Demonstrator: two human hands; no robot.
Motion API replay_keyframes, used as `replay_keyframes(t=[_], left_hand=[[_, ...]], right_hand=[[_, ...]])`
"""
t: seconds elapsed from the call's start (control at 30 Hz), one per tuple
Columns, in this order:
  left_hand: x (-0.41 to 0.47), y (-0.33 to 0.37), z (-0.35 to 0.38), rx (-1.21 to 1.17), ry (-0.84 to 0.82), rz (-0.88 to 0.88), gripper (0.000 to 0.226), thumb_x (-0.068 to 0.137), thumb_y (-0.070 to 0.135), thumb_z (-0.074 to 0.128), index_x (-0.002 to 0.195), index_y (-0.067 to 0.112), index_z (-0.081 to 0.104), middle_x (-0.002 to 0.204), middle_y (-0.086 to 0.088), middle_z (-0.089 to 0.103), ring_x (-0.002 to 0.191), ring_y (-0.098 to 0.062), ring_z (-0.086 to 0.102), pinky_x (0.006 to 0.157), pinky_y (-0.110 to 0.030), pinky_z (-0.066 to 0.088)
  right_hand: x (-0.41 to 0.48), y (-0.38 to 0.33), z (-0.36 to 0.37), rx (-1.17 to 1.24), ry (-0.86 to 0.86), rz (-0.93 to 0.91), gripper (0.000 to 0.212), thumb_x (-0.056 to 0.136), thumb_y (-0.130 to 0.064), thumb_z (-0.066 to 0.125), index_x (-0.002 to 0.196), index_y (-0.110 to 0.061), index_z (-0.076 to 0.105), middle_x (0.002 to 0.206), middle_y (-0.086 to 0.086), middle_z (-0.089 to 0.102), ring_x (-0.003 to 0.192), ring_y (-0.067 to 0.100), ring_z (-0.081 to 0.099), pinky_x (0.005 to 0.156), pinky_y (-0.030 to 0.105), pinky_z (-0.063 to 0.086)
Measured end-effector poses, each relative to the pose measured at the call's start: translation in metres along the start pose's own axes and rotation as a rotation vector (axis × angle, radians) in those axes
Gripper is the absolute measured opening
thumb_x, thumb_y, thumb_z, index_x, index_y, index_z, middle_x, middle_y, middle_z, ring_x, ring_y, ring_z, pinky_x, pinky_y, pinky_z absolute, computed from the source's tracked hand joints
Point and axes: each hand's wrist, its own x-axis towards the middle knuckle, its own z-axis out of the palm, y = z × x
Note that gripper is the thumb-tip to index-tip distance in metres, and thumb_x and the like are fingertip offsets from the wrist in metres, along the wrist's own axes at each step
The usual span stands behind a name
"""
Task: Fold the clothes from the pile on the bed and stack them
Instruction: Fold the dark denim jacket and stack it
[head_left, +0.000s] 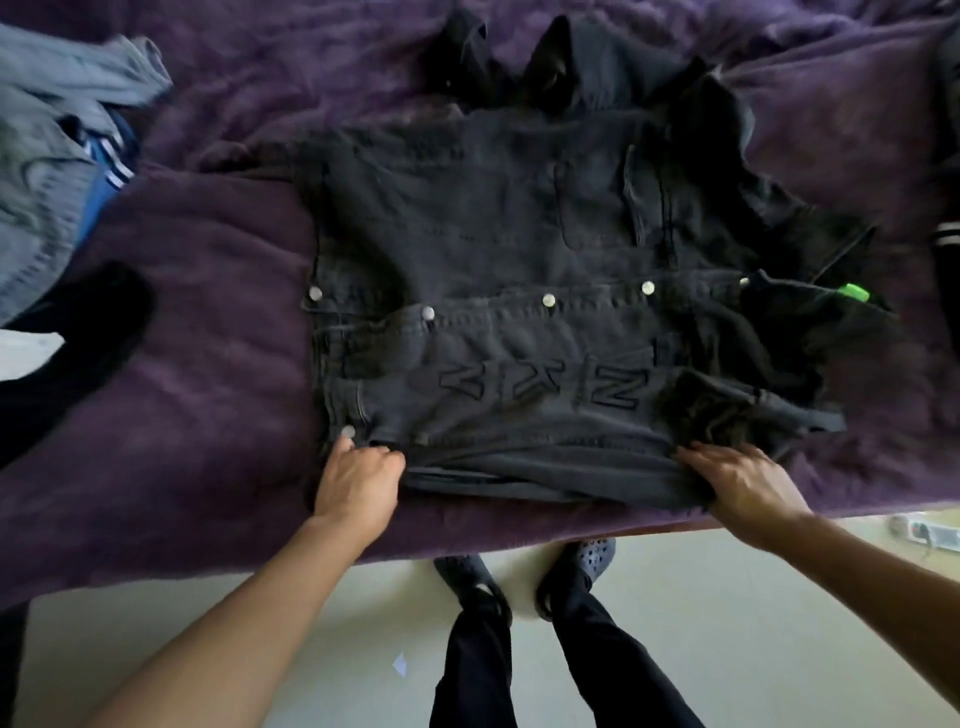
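Observation:
A black denim jacket (519, 291) with metal snap buttons and stitched letters lies spread on the purple bedspread (208, 332), its near edge folded over. My left hand (358, 483) grips the jacket's near left corner with curled fingers. At the near right edge, my right hand (737, 483) holds the fold, fingers on top and thumb under the cloth. A pile of clothes (47, 171), grey and blue, lies at the far left of the bed.
A black garment (78, 332) lies at the bed's left edge. More dark clothing (498, 62) sits behind the jacket, and a dark striped piece (945, 239) at the right. My feet in dark clogs (519, 577) stand on the pale floor by the bed edge.

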Motion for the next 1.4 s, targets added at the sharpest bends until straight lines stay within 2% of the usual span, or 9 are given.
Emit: replay_keyframes(t=[0.17, 0.3, 0.4, 0.53, 0.8, 0.9, 1.03, 1.17, 1.4], left_hand=[[-0.004, -0.037, -0.040, -0.262, -0.078, 0.085, 0.035, 0.079, 0.004, 0.049, 0.103, 0.022, 0.068, 0.100, -0.004, 0.068, 0.099, -0.026, 0.061, 0.083, -0.030, 0.040], [0.018, -0.088, -0.095, -0.681, -0.242, 0.081, 0.027, 0.079, 0.004, 0.054, 0.083, 0.026, 0.069, 0.082, 0.009, 0.069, 0.080, -0.014, 0.063, 0.063, -0.014, 0.044], [0.048, -0.117, -0.136, -0.850, -0.313, 0.021, 0.020, 0.070, 0.006, 0.056, 0.070, 0.022, 0.068, 0.063, 0.006, 0.065, 0.062, -0.011, 0.056, 0.058, -0.025, 0.040], [0.117, -0.139, -0.184, -0.898, -0.227, -0.075, 0.023, 0.068, -0.004, 0.056, 0.066, 0.017, 0.064, 0.072, -0.003, 0.061, 0.073, -0.018, 0.052, 0.064, -0.027, 0.036], [0.267, -0.156, -0.251, -0.742, 0.032, -0.310, 0.019, 0.066, -0.004, 0.062, 0.070, 0.015, 0.064, 0.069, -0.006, 0.058, 0.067, -0.020, 0.048, 0.056, -0.022, 0.034], [0.310, -0.160, -0.248, -0.655, 0.108, -0.408, 0.006, 0.073, 0.008, 0.065, 0.078, 0.011, 0.066, 0.087, -0.015, 0.065, 0.076, -0.028, 0.056, 0.066, -0.026, 0.042], [0.336, -0.150, -0.224, -0.313, 0.247, -0.632, 0.041, 0.079, 0.023, 0.071, 0.117, 0.014, 0.057, 0.128, -0.022, 0.050, 0.119, -0.041, 0.045, 0.099, -0.049, 0.036], [0.334, -0.117, -0.195, -0.082, 0.577, -0.236, 0.039, 0.084, 0.023, 0.063, 0.121, 0.012, 0.055, 0.137, -0.022, 0.041, 0.126, -0.041, 0.036, 0.099, -0.056, 0.029], [0.350, -0.104, -0.135, -0.161, 0.067, -0.319, 0.068, 0.092, 0.064, 0.008, 0.152, 0.032, 0.003, 0.161, -0.010, 0.005, 0.148, -0.027, 0.000, 0.117, -0.053, 0.002]], right_hand=[[0.008, 0.008, -0.055, 0.098, -0.179, 0.104, 0.054, 0.083, -0.018, 0.051, 0.132, -0.041, 0.051, 0.132, -0.005, 0.059, 0.122, 0.018, 0.054, 0.098, 0.027, 0.042], [0.038, 0.037, -0.121, 0.417, -0.151, 0.142, 0.032, 0.084, -0.004, 0.061, 0.113, -0.016, 0.070, 0.105, 0.005, 0.072, 0.091, 0.013, 0.063, 0.085, 0.026, 0.046], [0.069, 0.059, -0.173, 0.688, -0.071, 0.138, 0.010, 0.083, -0.006, 0.072, 0.092, -0.007, 0.074, 0.088, 0.013, 0.074, 0.072, 0.011, 0.060, 0.074, 0.027, 0.051], [0.128, 0.076, -0.227, 0.865, 0.004, 0.162, 0.004, 0.079, -0.024, 0.077, 0.076, -0.021, 0.076, 0.078, -0.002, 0.074, 0.074, 0.014, 0.067, 0.077, 0.032, 0.052], [0.285, 0.109, -0.271, 0.843, 0.115, 0.220, 0.027, 0.079, -0.027, 0.078, 0.099, -0.010, 0.072, 0.098, 0.013, 0.069, 0.082, 0.025, 0.064, 0.083, 0.033, 0.052], [0.337, 0.116, -0.278, 0.740, 0.126, 0.228, 0.038, 0.080, -0.035, 0.076, 0.109, -0.011, 0.070, 0.108, 0.015, 0.065, 0.097, 0.028, 0.061, 0.089, 0.034, 0.049], [0.369, 0.104, -0.267, 0.392, 0.453, 0.280, 0.039, 0.087, -0.031, 0.062, 0.124, -0.019, 0.057, 0.124, 0.016, 0.059, 0.112, 0.037, 0.054, 0.091, 0.044, 0.044], [0.357, 0.062, -0.236, 0.190, 0.814, -0.169, 0.044, 0.091, -0.035, 0.050, 0.132, -0.021, 0.051, 0.144, 0.013, 0.044, 0.129, 0.035, 0.042, 0.095, 0.046, 0.038], [0.387, 0.069, -0.186, 0.012, 0.267, -0.123, 0.072, 0.091, -0.065, 0.021, 0.153, -0.029, 0.010, 0.160, 0.004, 0.015, 0.148, 0.019, 0.008, 0.118, 0.045, 0.006]])
